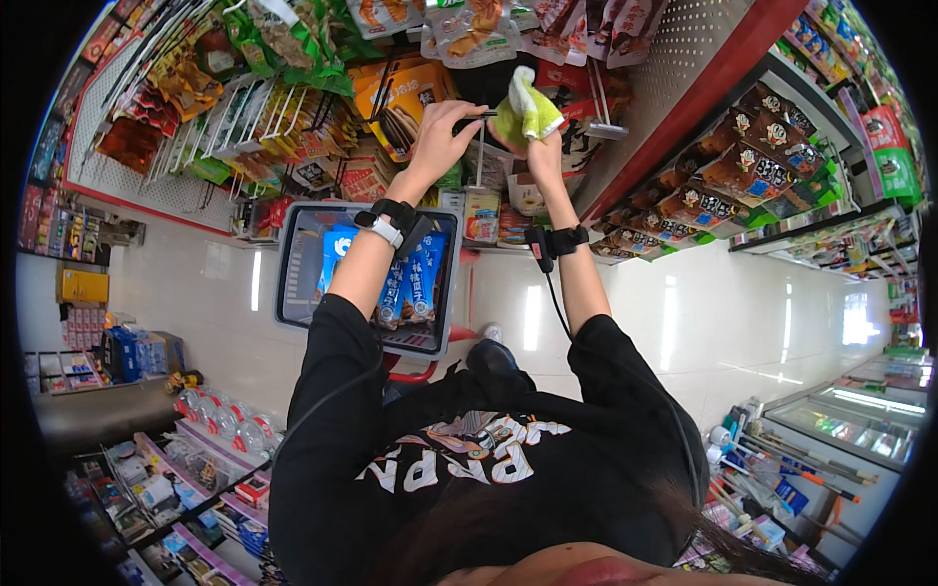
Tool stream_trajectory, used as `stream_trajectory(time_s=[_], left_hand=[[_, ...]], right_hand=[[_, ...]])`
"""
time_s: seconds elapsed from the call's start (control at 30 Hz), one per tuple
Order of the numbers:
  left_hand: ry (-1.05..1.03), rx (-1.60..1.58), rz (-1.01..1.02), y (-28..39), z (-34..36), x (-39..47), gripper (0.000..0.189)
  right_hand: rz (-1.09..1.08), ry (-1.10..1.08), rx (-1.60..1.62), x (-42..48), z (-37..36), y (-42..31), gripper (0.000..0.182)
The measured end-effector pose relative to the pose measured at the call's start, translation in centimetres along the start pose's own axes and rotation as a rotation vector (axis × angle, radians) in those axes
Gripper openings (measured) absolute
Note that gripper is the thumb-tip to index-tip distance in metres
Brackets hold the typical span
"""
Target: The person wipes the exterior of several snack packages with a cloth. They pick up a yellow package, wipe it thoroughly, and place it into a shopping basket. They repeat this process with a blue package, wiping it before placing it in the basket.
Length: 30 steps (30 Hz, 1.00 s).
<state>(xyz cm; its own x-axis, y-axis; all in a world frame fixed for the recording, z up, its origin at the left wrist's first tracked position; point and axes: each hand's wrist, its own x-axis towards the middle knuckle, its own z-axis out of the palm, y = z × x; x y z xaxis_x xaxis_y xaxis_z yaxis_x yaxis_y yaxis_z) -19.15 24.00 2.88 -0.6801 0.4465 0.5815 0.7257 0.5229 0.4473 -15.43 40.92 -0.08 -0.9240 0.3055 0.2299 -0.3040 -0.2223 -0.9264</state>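
My left hand [440,139] pinches a thin dark piece [485,114], which looks like the front end of a display hook. In my right hand [544,154] is a bunched yellow-green and white cloth [529,113], close beside that piece. Orange snack bags [399,91] hang just left of my left hand. Behind the cloth are red snack bags [568,80], partly covered by it. A grey shopping basket [284,256] stands below my left forearm and holds several blue snack bags [419,278].
Brown snack bags [747,154] hang on the right, past a red-edged perforated panel [670,80]. More packets hang on metal hooks [253,110] at the left. Pale tiled floor [652,315] lies below the shelves. A cable [558,304] runs from my right wrist strap.
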Motion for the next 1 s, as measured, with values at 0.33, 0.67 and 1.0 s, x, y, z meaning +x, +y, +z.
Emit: stream_trajectory(time_s=[0.33,0.67,1.0], left_hand=[[0.119,-0.325,-0.36,0.7,1.7,0.1,0.02],[-0.051,-0.354,-0.426,0.2,0.0,0.4,0.019],[-0.008,-0.411,-0.442,-0.6,0.1,-1.6,0.027]], right_hand=[[-0.569,-0.479,-0.84,7.2,0.8,-0.6,0.032],[-0.248,-0.324,-0.993,16.3,1.0,7.3,0.032],[-0.005,-0.359,-0.752,17.8,0.6,9.8,0.031]])
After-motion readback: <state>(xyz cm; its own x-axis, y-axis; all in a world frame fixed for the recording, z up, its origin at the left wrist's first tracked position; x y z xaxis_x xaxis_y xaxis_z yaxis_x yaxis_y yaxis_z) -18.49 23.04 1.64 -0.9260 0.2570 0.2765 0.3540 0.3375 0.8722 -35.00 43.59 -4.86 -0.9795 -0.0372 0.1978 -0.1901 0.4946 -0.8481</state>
